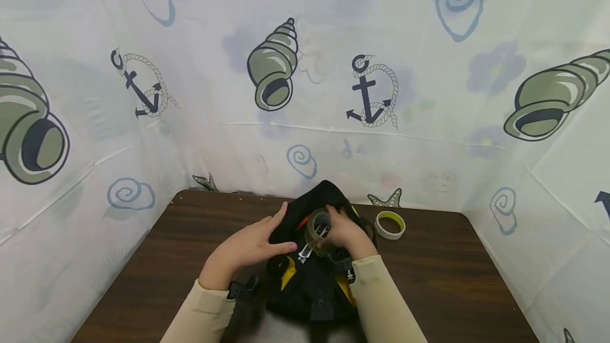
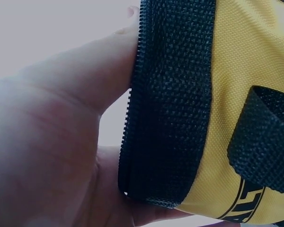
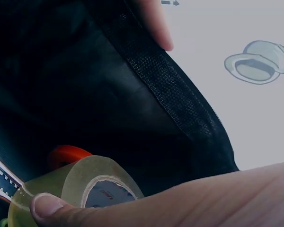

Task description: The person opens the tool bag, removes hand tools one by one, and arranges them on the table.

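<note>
A black and yellow fabric bag (image 1: 305, 290) with a zippered rim stands on the table, its mouth spread. My left hand (image 1: 245, 247) rests against the bag's left side, thumb and index finger straight and apart along the rim; its other fingers are hidden. Inside the mouth, my right hand (image 1: 348, 234) holds a roll of clear brownish packing tape (image 3: 71, 184). The right thumb lies across the roll, while most of its other fingers are out of sight. Beside the roll are a silver metal tool (image 1: 304, 253) and an orange item (image 3: 68, 154), only partly visible.
A white roll of tape (image 1: 391, 235) with a yellow inner side lies on the brown table (image 1: 438, 279), right of the bag. White cloth (image 1: 324, 152) printed with shells and anchors surrounds the table at the back and sides.
</note>
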{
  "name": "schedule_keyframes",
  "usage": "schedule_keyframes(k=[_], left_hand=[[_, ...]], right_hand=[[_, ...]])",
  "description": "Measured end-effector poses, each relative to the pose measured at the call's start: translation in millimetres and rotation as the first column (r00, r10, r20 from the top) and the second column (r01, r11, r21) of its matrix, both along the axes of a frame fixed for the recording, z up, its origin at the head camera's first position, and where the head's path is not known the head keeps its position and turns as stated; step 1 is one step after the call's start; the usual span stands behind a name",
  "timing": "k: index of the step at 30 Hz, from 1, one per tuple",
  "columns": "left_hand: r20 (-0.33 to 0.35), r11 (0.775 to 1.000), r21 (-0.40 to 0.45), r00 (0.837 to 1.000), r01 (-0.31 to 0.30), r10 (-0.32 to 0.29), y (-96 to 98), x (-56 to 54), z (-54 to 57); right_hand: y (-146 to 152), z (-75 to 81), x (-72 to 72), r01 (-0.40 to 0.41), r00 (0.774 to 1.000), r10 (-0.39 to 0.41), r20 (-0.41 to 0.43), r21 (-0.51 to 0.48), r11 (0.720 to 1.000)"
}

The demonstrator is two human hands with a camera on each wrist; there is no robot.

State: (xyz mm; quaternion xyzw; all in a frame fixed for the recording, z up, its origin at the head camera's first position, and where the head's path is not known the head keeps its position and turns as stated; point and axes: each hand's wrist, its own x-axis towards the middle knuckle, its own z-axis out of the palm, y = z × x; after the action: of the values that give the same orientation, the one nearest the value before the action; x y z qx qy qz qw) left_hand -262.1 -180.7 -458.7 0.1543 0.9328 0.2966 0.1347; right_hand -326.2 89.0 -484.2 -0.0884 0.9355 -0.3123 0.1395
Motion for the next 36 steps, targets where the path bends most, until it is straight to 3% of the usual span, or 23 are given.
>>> schedule_keyframes(k=[7, 17, 29, 36], left_hand=[[-0.002, 1.000, 0.004, 1.000, 0.005, -0.005, -0.1, 0.4, 2.4], [0.002, 1.000, 0.014, 1.000, 0.010, -0.010, 0.5, 0.1, 0.5], [0.020, 1.000, 0.021, 1.000, -0.007, 0.006, 2.0, 3.7, 2.4], [0.010, 1.000, 0.014, 1.000, -0.001, 0.001, 0.6, 1.8, 0.3]], right_hand=[[-0.3, -5.1, -2.7, 0.002, 1.000, -0.002, 0.004, -0.020, 1.000], [-2.3, -8.4, -0.8, 0.007, 0.996, -0.012, -0.087, -0.055, 0.998], [-2.3, 17.8, 19.2, -0.010, 0.982, 0.009, -0.187, -0.004, 1.000], [0.6, 37.9, 30.7, -0.065, 0.965, 0.049, -0.259, -0.053, 0.996]])
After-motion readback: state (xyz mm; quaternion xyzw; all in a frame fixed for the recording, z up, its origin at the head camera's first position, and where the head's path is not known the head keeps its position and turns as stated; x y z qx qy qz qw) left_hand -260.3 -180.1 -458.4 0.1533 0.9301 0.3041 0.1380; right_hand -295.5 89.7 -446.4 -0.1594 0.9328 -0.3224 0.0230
